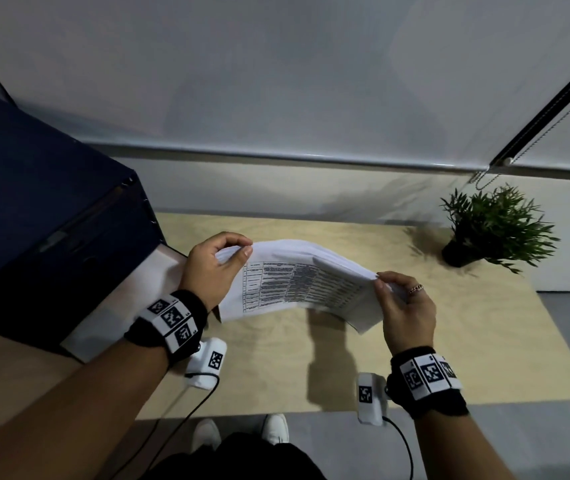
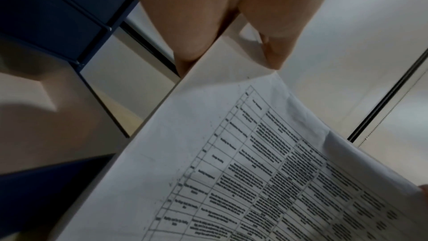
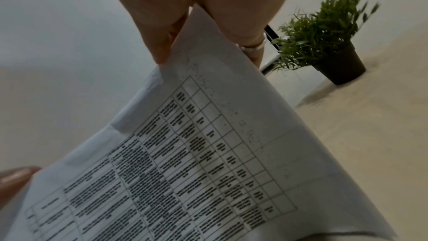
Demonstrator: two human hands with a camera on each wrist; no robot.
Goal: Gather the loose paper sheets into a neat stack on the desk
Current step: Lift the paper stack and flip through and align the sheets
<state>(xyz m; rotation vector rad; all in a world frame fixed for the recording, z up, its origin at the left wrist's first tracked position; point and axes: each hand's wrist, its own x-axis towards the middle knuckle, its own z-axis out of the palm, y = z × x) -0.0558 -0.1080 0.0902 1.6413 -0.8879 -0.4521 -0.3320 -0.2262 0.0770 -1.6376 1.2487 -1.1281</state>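
A bundle of white paper sheets (image 1: 297,282) with a printed table on top hangs above the light wooden desk (image 1: 346,358), bowed upward in the middle. My left hand (image 1: 238,252) pinches its left edge, thumb on top and fingers curled behind. My right hand (image 1: 385,284), wearing a ring, pinches the right edge. In the left wrist view the sheets (image 2: 254,171) fill the lower right under my thumb and fingers. The right wrist view shows the sheets (image 3: 197,153) gripped between thumb and fingers. The sheets' edges are not aligned at the right end.
A dark blue cabinet (image 1: 44,216) stands at the left, close to my left hand. A small potted plant (image 1: 491,230) sits at the desk's far right corner, also seen as the plant (image 3: 324,39). A white wall and window blind lie behind. My shoes show below the desk's front edge.
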